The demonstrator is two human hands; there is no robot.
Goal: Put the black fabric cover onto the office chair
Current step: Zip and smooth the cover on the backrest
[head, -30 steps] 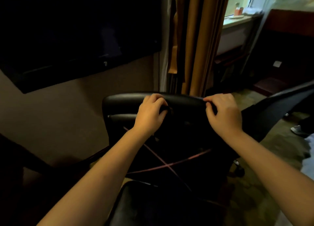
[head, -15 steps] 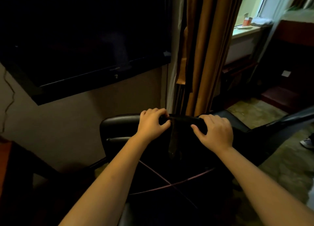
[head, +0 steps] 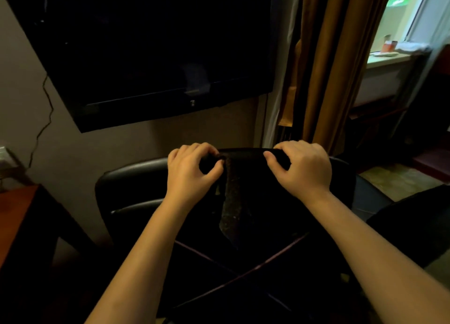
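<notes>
The black fabric cover hangs below the fingers, its top edge taut between them. The left hand and right hand pinch it, curled. The office chair back stands just beyond them.

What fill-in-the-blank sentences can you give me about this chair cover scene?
Left hand plus right hand, the black fabric cover is gripped by ____ hands in total.
The curtain hangs to the ____ of the television.
Thin pink lines below the hands cross like the letter ____.
Missing words: two, right, X.
</notes>
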